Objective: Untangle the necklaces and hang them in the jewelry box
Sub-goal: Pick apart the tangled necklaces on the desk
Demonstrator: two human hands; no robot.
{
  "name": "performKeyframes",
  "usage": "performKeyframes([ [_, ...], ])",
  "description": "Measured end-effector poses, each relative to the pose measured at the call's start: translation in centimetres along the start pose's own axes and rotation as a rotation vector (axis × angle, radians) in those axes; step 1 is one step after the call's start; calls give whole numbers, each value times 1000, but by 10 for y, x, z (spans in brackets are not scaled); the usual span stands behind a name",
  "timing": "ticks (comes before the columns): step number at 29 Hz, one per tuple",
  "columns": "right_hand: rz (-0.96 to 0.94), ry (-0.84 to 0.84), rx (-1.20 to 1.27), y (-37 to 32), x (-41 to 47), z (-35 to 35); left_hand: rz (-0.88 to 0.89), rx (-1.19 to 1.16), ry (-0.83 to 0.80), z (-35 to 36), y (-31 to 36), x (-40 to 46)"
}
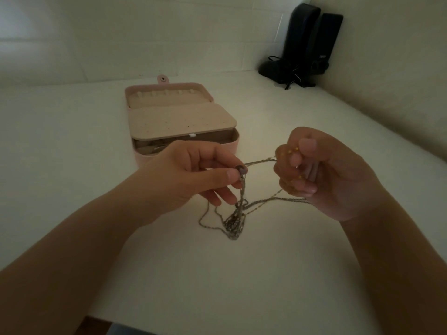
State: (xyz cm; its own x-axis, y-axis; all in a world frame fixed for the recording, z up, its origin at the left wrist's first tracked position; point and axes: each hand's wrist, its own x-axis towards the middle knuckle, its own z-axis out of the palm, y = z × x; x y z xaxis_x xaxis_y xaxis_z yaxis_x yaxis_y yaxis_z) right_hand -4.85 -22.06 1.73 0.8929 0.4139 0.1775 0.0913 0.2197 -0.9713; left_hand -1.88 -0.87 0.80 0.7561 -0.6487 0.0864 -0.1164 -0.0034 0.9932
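In the head view, both forearms are seen reaching forward over a white table (72,165), the hands raised just above its surface and set near each other at mid-frame. The left hand (191,170) is turned palm inward; its thumb and forefinger are closed in a pinch on a small dark bead or clasp of the necklaces (235,221), while the other three fingers are loosely extended below. The right hand (333,172) is held with curled fingers facing the camera, and chain strands are gripped inside that curl, with thumb pressed over the forefinger. One strand is stretched taut between the two hands, and further strands run from the underside of the right hand down to a knotted bunch. That bunch is hung from the left pinch and appears to rest on the table just below the hands, with a loose loop trailing to its left. The pink jewelry box (181,122) is placed open behind the left hand, touching nothing; a row of hooks is visible in its raised lid and a beige tray covers most of the base. Bare tabletop is left on either side of the box. A pair of black speakers (307,42) is stood in the far right corner against the walls, well apart from the hands. The table's near edge is visible at bottom left.
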Motion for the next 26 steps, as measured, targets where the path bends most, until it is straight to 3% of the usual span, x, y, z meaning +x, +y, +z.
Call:
performKeyframes([
  [7, 119, -180, -109, 3, -2, 8, -5, -27, 46, 3, 1, 1],
  [13, 352, -271, -365, 3, -2, 14, -12, -97, 76, 1, -3, 3],
  [20, 261, 56, -564, 11, 6, 15, -15, -149, 2, 2, 0, 2],
  [26, 143, 128, -537, 15, 8, 24, 42, -41, 95, 2, -2, 5],
])
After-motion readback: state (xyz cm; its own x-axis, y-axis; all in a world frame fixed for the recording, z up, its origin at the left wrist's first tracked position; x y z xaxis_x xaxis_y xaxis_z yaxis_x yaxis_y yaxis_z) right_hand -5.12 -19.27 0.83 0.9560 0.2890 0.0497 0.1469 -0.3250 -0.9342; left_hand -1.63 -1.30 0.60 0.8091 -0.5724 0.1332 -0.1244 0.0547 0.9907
